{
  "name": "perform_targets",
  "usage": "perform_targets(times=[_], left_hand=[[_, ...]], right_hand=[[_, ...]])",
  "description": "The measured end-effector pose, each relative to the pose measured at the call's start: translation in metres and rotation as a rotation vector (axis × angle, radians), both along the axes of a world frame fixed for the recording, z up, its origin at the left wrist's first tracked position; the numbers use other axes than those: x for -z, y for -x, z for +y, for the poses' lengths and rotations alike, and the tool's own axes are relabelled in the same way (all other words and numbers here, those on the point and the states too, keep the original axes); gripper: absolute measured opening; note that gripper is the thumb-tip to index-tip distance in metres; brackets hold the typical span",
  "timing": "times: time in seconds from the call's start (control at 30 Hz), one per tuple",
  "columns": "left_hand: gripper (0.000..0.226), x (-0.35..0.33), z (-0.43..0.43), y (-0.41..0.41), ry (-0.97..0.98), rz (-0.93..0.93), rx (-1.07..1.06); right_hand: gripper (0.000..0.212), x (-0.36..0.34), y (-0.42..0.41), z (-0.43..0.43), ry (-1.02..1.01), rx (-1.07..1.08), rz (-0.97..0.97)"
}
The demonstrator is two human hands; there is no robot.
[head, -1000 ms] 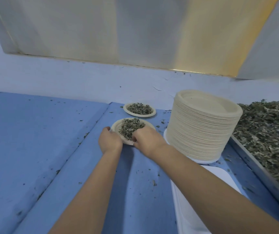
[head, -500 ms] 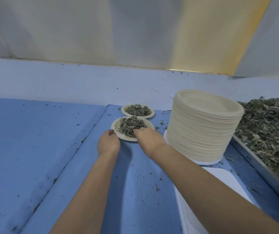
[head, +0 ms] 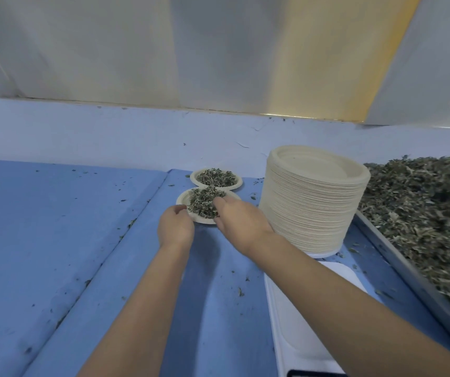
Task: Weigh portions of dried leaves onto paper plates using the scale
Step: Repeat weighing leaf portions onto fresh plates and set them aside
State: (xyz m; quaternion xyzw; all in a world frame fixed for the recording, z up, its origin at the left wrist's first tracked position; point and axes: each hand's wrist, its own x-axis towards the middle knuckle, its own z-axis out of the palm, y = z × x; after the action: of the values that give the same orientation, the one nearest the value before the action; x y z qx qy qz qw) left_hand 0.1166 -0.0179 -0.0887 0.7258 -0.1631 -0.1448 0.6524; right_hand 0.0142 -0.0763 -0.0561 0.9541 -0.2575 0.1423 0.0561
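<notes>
On your left, the blue table is flecked with leaf crumbs. Your left forearm reaches straight forward. Your left hand sits back-up at the near-left rim of the near plate, fingers curled in toward that rim. You cannot tell from here whether they actually pinch it.

The near plate lies on the table with a heap of dried leaves on it. Its far edge is right up against the far plate, which is also filled.

Your right arm slants in from the lower right. Your right hand covers the near plate's right side, knuckles up, with its fingertips against the leaf heap. Any hold on the rim is hidden under the hand.

Just to the right, the stack of paper plates stands on the far end of the white scale. Beyond that is the tray of loose leaves.
</notes>
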Motion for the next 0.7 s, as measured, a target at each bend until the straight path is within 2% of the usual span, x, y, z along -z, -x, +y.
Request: perform_targets(times=[0.17, 0.33, 0.43, 0.53, 0.7], left_hand=[[0.026, -0.038, 0.011, 0.048, 0.258, 0.093, 0.039], [0.027, -0.070, 0.020, 0.101, 0.430, 0.139, 0.137], [0.027, -0.076, 0.024, 0.122, 0.456, 0.156, 0.177], [0.027, -0.078, 0.026, 0.133, 0.462, 0.177, 0.157], [0.026, -0.080, 0.026, 0.136, 0.485, 0.241, 0.117]], right_hand=[[0.027, -0.030, 0.036, 0.022, -0.024, -0.049, -0.355], [0.025, -0.054, 0.082, 0.017, 0.234, -0.008, -0.611], [0.034, -0.062, 0.108, -0.002, 0.185, 0.134, -0.496], [0.032, -0.064, 0.125, -0.016, 0.113, 0.227, -0.329], [0.028, -0.066, 0.130, -0.020, 0.071, 0.227, -0.295]])
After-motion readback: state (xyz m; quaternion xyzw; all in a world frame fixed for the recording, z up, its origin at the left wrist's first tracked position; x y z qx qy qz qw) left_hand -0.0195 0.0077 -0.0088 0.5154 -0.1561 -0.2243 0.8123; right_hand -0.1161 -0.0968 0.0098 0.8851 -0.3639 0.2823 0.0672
